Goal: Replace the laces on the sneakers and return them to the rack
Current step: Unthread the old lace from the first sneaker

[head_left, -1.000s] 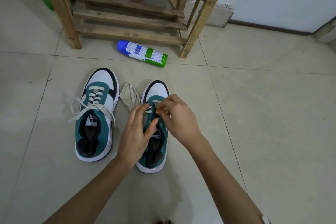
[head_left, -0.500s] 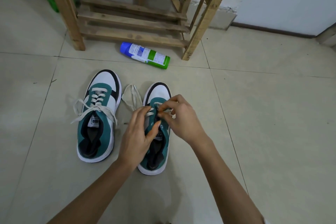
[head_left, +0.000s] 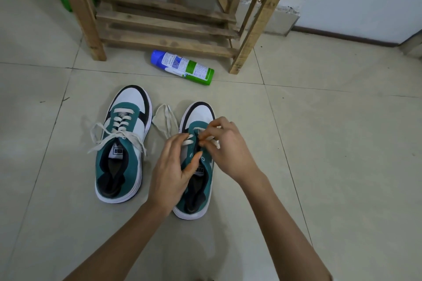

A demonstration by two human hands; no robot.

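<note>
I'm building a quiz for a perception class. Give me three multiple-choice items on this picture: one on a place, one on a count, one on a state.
1. Where does the spray can lie?
A) on the floor in front of the wooden rack
B) inside a shoe
C) on a shelf

2. How many sneakers stand on the floor?
A) one
B) two
C) four

3. What is the right hand doing?
A) resting flat on the tiles
B) pinching the lace
C) gripping a bottle

Key:
1 A: the can lies on its side on the tiles, near the rack's front legs.
2 B: the laced sneaker and the sneaker being laced stand side by side.
3 B: its fingertips close on the lace over the toe-end eyelets, and at least one eyelet nearer the tongue is bare.
</note>
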